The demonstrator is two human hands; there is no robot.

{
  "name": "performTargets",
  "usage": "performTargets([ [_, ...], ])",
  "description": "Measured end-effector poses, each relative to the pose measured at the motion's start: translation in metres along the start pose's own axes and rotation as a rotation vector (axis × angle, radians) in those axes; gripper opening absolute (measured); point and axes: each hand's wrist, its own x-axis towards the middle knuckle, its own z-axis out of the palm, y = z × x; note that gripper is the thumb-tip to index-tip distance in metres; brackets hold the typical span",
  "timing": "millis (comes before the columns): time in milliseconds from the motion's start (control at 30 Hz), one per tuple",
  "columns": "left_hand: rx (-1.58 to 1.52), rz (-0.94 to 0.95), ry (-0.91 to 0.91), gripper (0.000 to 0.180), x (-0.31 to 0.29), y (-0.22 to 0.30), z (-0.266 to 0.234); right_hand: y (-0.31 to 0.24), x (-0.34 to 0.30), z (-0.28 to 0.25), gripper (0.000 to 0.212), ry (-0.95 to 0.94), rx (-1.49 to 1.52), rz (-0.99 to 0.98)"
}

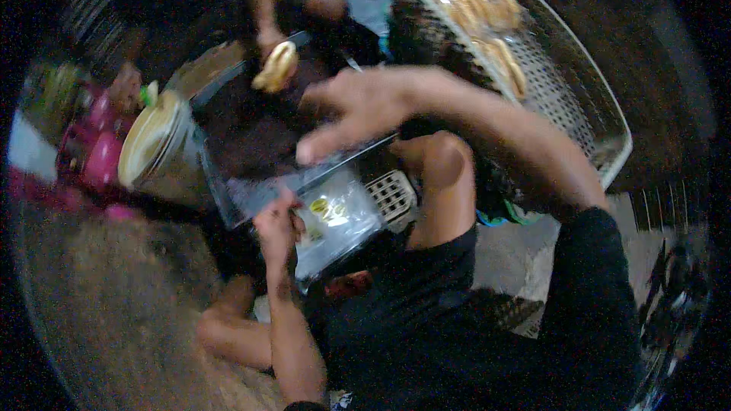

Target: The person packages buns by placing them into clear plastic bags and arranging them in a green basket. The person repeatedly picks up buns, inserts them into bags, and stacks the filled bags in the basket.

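Observation:
My left hand (pixel 278 224) grips the edge of a clear plastic bag (pixel 339 217) with a few yellowish rings inside; the bag lies over my lap. My right hand (pixel 358 106) hovers, blurred, with fingers spread, above the near rim of a dark rectangular metal tray (pixel 217 190). It holds nothing. At the tray's far side another person's hand (pixel 268 38) holds a golden bun-like pastry (pixel 278 65).
A large white perforated basket (pixel 609 118) at the upper right holds several golden pastries (pixel 487 11). A metal pot (pixel 156 144) with a cream-coloured top stands left of the tray, beside pink containers (pixel 99 156). A small white slotted piece (pixel 392 194) lies by my knee.

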Motion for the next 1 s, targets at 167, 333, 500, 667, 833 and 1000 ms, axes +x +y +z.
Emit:
performTargets([
  [167, -0.461, 0.046, 0.232, 0.069, 0.001, 0.044, -0.021, -0.045, 0.04, 0.089, 0.03, 0.603, 0.283, -0.233],
  [333, -0.189, -0.257, -0.323, 0.105, 0.001, -0.016, 0.015, -0.009, 0.029, 0.152, 0.021, 0.75, 0.713, -0.025],
  [500, -1.57, -0.09, -0.924, 0.107, 0.006, -0.069, 0.056, -0.017, -0.011, 0.226, 0.039, 0.81, 0.575, 0.132],
  [667, -1.002, 0.041, -0.344, 0.089, -0.032, -0.012, 0.021, -0.006, 0.011, 0.216, 0.033, 0.989, 0.175, -0.052],
  [833, -0.262, 0.026, 0.016, 0.067, -0.028, -0.009, -0.005, 0.008, 0.029, 0.198, 0.017, 0.97, 0.993, 0.08],
  [1000, -0.882, -0.299, -0.009, 0.05, -0.025, -0.019, 0.012, 0.019, 0.001, 0.178, 0.018, 0.888, 1.157, 0.125],
])
